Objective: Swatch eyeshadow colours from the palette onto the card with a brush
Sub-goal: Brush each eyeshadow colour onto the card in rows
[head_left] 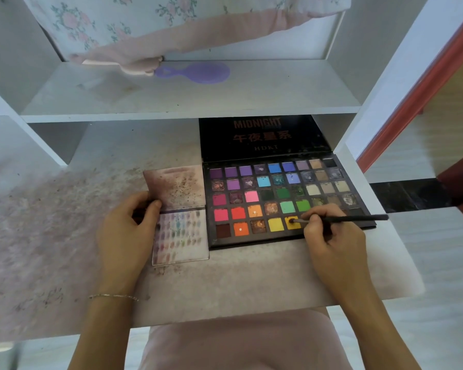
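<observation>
Right hand (329, 236) pinches brush (340, 218), tip in a yellow pan at near edge of palette (286, 201). Left hand (126, 225) grips left edge of card (181, 235), which lies flat, touching palette's left side. Bare, powder-stained desk (225, 279) runs to the near edge; purple hairbrush (195, 72) on shelf above.

Single head view, wide-angle, looks forward and steeply down, close over desk (225, 276), shelf (187, 102) beyond.
</observation>
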Available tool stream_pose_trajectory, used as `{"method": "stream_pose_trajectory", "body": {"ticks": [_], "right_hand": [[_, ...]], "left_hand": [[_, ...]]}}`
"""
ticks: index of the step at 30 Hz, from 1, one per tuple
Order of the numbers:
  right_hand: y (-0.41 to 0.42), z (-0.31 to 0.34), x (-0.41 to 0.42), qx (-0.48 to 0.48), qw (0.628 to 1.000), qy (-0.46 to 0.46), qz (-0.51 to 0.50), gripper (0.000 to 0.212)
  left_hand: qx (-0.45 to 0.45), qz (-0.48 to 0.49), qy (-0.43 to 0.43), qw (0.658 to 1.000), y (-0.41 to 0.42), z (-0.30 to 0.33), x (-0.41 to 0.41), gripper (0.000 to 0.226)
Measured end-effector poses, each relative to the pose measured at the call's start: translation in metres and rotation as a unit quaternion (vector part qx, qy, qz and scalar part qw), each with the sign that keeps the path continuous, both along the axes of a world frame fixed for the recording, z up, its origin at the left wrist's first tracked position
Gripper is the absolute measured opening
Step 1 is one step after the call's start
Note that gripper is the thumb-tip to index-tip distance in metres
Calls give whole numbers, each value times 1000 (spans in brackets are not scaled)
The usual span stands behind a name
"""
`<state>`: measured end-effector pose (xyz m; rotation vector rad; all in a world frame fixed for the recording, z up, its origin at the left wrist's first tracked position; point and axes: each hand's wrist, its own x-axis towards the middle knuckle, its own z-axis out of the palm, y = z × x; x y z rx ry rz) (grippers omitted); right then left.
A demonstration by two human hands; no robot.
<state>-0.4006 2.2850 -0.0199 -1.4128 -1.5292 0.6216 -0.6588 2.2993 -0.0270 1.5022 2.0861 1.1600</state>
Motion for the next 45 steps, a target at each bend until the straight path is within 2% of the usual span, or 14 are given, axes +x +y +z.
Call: {"method": "stream_pose_trajectory", "body": {"ticks": [10,18,28,32,45], "right_hand": [[1,4,-3,13,999,30,11,22],[-1,5,-39,-8,989,99,109,18],[-6,4,-86,-71,967,82,229,15],[-6,4,-86,-86,966,75,233,11],[-6,2,-87,-90,960,-39,260,10]], "left_hand": [[8,4,-13,1000,1,0,0,20],[8,2,-9,1000,2,-1,0,19],[17,3,-12,1000,2,-1,0,17],[13,7,-4,1000,2,-2,-1,18],[11,5,-15,1000,2,-1,0,17]]}}
